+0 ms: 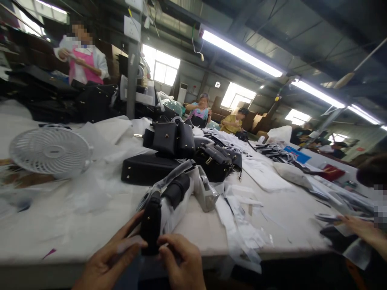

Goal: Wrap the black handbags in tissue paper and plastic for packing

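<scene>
A black handbag (151, 221) with small gold studs stands on end at the table's front edge, partly wrapped in white tissue and clear plastic (178, 211). My left hand (113, 255) is closed round the bag's left side, its thumb and fingers at the near end. Something pale and thin, perhaps tape or film, covers part of its fingertips. At the bag's lower right, my right hand (181, 257) has thumb and forefinger bent close together against the near end; anything between them is too small to make out.
Black bags (165, 139) are piled behind the wrapped one. A white fan (51, 151) lies at the left. Plastic strips (242, 237) hang over the front edge. Another person's hand (359, 229) is at the right; several people work farther back.
</scene>
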`<control>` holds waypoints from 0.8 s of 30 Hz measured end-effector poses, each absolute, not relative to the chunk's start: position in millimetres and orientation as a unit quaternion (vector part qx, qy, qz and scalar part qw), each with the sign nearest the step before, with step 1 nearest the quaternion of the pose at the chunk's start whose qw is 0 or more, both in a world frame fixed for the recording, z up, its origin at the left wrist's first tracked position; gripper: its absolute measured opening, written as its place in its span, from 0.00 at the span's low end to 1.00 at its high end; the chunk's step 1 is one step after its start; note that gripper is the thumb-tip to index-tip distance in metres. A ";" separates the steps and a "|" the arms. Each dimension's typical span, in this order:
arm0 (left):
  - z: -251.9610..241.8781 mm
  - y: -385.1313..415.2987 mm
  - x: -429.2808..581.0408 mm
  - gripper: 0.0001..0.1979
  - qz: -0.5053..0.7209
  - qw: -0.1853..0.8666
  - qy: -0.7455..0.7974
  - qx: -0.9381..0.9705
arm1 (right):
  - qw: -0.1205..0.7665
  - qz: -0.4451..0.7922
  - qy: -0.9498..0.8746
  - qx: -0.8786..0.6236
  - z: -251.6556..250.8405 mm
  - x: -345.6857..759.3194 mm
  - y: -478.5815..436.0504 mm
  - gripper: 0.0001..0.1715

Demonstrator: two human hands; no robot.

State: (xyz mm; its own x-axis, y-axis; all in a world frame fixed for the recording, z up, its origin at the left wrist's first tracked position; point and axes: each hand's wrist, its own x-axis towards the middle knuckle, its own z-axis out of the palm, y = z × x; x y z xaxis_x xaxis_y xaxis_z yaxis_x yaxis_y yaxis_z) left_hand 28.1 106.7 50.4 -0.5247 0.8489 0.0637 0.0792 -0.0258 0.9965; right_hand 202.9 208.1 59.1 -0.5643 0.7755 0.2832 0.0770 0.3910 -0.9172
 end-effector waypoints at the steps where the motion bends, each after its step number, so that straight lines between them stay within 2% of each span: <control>1: 50.7 105.6 26.8 0.16 0.609 0.321 0.617 0.381 | 0.354 0.484 -0.754 -0.269 62.6 199.6 204.0 0.21; 4: 50.9 104.1 22.7 0.17 0.594 0.321 0.610 0.414 | 0.313 0.543 -0.741 -0.241 64.8 188.8 193.4 0.24; 8: 46.1 98.0 21.1 0.21 0.596 0.326 0.604 0.417 | 0.311 0.601 -0.679 -0.285 44.5 177.7 179.0 0.25; 12: 30.2 81.4 26.8 0.31 0.639 0.391 0.590 0.301 | 0.334 0.611 -0.641 -0.323 18.0 175.0 166.1 0.29; 15: 19.2 71.4 31.3 0.33 0.624 0.400 0.621 0.254 | 0.332 0.613 -0.641 -0.320 8.7 176.9 159.8 0.27; 18: 17.4 71.2 30.1 0.28 0.595 0.373 0.665 0.254 | 0.326 0.560 -0.701 -0.297 12.3 180.4 162.5 0.20; 20: 18.2 75.1 26.3 0.28 0.588 0.381 0.669 0.248 | 0.356 0.489 -0.735 -0.306 20.9 182.1 169.4 0.16; 24: 9.3 80.7 20.9 0.25 0.573 0.390 0.668 0.272 | 0.367 0.437 -0.748 -0.340 43.8 178.8 182.5 0.13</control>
State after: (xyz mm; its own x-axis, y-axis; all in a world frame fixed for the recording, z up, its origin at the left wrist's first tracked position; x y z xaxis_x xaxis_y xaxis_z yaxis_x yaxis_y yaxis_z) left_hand 20.9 80.7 9.3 -0.5487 0.8094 -0.2092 -0.0831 0.1962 0.9770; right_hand 178.8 182.5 43.8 -0.4993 0.8293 0.2511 0.1884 0.3867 -0.9027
